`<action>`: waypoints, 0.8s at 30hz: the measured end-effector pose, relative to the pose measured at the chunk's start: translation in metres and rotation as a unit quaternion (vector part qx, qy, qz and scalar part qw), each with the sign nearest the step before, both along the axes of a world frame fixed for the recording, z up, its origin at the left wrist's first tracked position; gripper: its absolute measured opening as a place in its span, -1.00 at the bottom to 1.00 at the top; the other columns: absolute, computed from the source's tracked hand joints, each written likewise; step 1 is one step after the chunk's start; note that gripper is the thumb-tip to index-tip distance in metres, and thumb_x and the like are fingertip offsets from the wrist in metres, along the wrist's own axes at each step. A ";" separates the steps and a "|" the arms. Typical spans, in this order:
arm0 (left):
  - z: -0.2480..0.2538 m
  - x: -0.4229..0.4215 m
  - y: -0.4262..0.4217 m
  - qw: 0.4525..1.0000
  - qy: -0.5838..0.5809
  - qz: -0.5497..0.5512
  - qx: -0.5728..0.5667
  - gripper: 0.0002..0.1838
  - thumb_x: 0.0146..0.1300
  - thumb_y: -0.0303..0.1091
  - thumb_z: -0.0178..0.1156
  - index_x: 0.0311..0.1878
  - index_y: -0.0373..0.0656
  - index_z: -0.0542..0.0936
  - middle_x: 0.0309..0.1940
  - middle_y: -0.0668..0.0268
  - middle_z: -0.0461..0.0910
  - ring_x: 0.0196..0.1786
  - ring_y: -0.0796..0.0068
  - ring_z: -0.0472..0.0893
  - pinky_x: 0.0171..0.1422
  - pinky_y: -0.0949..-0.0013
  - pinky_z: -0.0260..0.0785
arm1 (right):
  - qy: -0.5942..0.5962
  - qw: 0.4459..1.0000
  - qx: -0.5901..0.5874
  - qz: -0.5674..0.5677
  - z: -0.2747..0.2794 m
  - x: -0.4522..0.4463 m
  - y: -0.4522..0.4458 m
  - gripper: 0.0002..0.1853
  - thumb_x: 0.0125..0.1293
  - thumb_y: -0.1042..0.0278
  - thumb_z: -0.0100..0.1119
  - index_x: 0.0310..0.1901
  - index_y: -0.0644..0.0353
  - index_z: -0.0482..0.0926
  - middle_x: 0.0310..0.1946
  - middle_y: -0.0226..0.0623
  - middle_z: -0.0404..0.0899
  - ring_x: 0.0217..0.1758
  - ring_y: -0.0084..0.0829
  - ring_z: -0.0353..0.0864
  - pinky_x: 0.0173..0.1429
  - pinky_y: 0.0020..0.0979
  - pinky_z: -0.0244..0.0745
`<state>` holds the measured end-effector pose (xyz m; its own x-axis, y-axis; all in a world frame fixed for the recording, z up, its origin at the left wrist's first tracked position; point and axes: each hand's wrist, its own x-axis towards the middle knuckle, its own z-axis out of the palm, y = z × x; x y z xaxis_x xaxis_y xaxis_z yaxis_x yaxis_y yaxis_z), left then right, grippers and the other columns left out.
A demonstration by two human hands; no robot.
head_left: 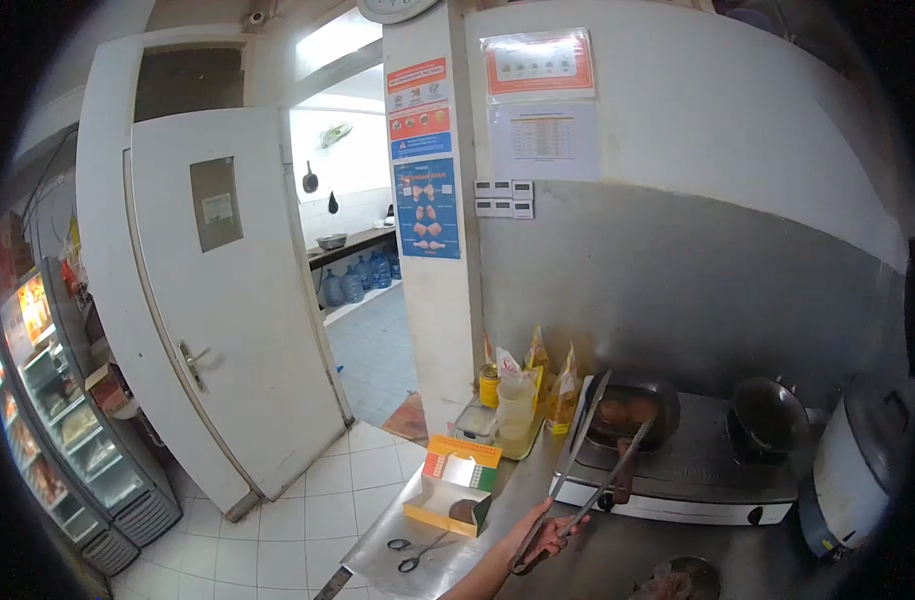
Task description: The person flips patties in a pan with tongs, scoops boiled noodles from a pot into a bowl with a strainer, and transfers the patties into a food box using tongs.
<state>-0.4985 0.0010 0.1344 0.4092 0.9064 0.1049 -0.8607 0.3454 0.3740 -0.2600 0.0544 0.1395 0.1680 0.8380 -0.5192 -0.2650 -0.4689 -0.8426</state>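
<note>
A white door [227,300] stands open on the left, with a lit display fridge [72,430] beyond it at the far left. Through the doorway, large blue water bottles [352,285] line up under a shelf holding a metal bowl [331,242]; a pan [310,180] hangs above. Posters [426,210] cover the pillar, and six small timers [504,198] sit on the wall beside it. Black-handled scissors [408,564] lie near the worktop's [377,535] left edge. A large lidded cooker [852,470] stands at the far right.
</note>
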 end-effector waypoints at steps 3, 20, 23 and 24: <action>0.003 -0.007 -0.001 1.000 0.012 0.002 -0.004 -0.27 0.06 0.19 -0.22 0.10 -0.27 0.11 -0.40 0.37 0.35 -0.56 0.64 0.28 -0.58 0.69 0.06 | -0.004 1.000 -0.013 0.005 0.007 -0.010 -0.003 -0.50 0.14 0.13 -0.20 0.07 0.20 0.11 0.03 -0.21 0.09 0.03 -0.36 0.14 0.02 -0.33 0.15; 0.002 -0.015 -0.006 0.999 -0.010 -0.033 -0.012 -0.28 0.05 0.21 -0.22 0.07 -0.25 0.16 -0.41 0.42 0.32 -0.55 0.68 0.23 -0.58 0.72 -0.01 | 0.004 0.998 -0.056 -0.009 0.012 -0.037 -0.028 -0.50 0.16 0.09 -0.25 0.08 0.19 0.10 0.06 -0.19 0.06 0.07 -0.32 0.11 0.04 -0.28 0.12; 0.002 -0.015 -0.006 0.999 0.014 -0.034 -0.004 -0.28 0.05 0.21 -0.22 0.08 -0.25 0.16 -0.42 0.43 0.32 -0.55 0.68 0.22 -0.59 0.72 -0.01 | 0.003 0.998 -0.061 -0.010 0.011 -0.037 -0.031 -0.50 0.16 0.09 -0.26 0.09 0.19 0.10 0.06 -0.19 0.06 0.07 -0.32 0.11 0.04 -0.27 0.11; 0.004 -0.015 -0.008 0.999 0.020 -0.029 -0.009 -0.28 0.04 0.21 -0.22 0.08 -0.25 0.16 -0.42 0.43 0.32 -0.55 0.68 0.22 -0.59 0.72 0.00 | 0.004 0.998 -0.063 -0.010 0.011 -0.037 -0.031 -0.50 0.16 0.09 -0.26 0.09 0.18 0.10 0.06 -0.19 0.06 0.07 -0.32 0.11 0.04 -0.27 0.11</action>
<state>-0.5132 -0.0066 0.1380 0.4642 0.8828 0.0712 -0.8235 0.4006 0.4018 -0.2973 0.0235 0.1507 0.1794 0.7631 -0.6208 -0.2815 -0.5649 -0.7757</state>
